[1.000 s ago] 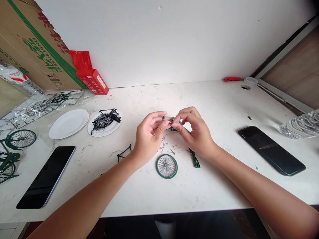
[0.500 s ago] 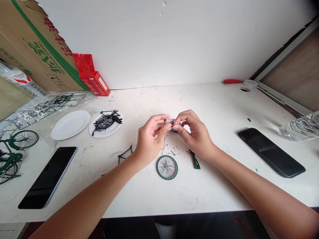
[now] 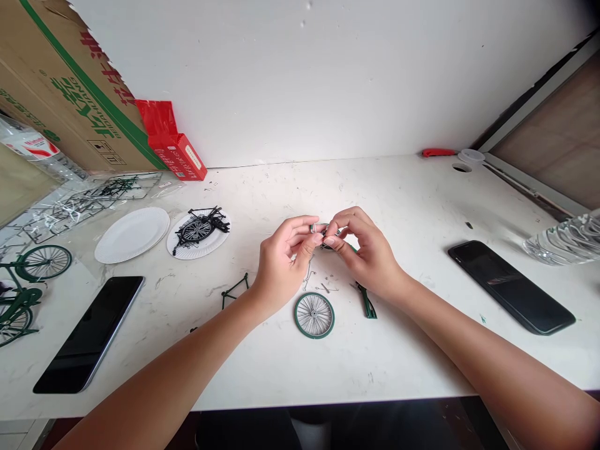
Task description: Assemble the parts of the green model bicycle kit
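Fingertip to fingertip above the table, my left hand [image 3: 287, 255] and my right hand [image 3: 363, 247] both pinch at small parts that the fingers largely cover. I cannot make out exactly what sits in either pinch. Green and dark pieces of a model bicycle show behind and between the fingers. Nearer to me a green-rimmed toy bicycle wheel [image 3: 314, 315] lies flat. A dark green model part [image 3: 367, 301] rests under my right wrist, and a thin green bicycle frame piece [image 3: 235, 290] is partly hidden by my left forearm. Tiny silvery bits [image 3: 325, 284] are scattered between my wrists.
Black model bicycle parts lie on a paper plate [image 3: 187, 253], beside a bare white plate [image 3: 134, 236]. At left are a green model bicycle [image 3: 21, 294] and a phone [image 3: 89, 334]; another phone [image 3: 510, 286] is at right. A red box [image 3: 180, 156] and cardboard carton [image 3: 79, 94] stand behind.
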Available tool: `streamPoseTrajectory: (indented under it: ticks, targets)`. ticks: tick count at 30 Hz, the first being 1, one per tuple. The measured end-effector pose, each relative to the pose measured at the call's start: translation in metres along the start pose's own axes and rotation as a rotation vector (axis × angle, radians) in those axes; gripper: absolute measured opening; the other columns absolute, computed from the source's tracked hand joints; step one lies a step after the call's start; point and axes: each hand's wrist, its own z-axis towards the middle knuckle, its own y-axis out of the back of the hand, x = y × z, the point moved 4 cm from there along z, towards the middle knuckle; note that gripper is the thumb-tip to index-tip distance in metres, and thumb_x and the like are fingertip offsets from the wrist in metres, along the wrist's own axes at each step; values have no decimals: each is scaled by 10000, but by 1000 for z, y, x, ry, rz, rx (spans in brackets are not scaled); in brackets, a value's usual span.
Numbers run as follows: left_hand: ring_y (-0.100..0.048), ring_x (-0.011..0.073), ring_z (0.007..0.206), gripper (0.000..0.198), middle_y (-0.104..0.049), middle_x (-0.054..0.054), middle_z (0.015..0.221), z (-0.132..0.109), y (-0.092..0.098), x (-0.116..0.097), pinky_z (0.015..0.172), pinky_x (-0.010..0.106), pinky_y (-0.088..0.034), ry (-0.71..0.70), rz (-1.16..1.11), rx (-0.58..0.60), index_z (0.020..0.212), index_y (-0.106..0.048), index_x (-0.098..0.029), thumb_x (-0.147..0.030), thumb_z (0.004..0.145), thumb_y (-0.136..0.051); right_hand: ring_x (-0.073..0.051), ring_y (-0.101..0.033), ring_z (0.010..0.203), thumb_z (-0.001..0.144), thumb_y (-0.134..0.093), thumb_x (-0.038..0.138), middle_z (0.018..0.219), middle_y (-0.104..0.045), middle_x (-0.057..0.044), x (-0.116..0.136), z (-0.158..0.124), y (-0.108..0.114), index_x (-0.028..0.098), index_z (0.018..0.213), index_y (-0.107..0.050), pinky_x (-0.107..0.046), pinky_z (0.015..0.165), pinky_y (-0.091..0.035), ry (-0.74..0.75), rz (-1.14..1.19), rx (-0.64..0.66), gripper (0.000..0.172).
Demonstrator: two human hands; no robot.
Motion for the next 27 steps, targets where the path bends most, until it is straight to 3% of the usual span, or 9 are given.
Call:
streamPoseTrajectory:
  ticks: [10,17,27]
  targets:
    - [-781,218,1091,311,-782,118,1210,-1,-1,0,1013,385,-634,-4,6,7,1275,-671,-204,-366,1011,-700,-252,-614,1023,1042,-637,285,1042,-628,-69,1,1,1,278,995,-647,-445,829,-582,17,6,5,49]
    - [-773,232,1119,324,-781,122,1213,-1,0,-1,1027,400,-632,3,19,2,1271,-674,-204,-387,1005,-704,-238,-632,961,1035,-660,351,1054,-627,-68,-1,0,1,274,995,-655,-468,881,-597,5,23,-4,87]
    - [-766,238,1137,314,-778,120,1214,0,1,1,1016,400,-638,-4,33,1,1270,-682,-205,-374,1006,-703,-225,-669,985,974,-753,419,1057,-669,-55,-4,1,0,262,994,-690,-459,915,-603,-124,198,-32,170]
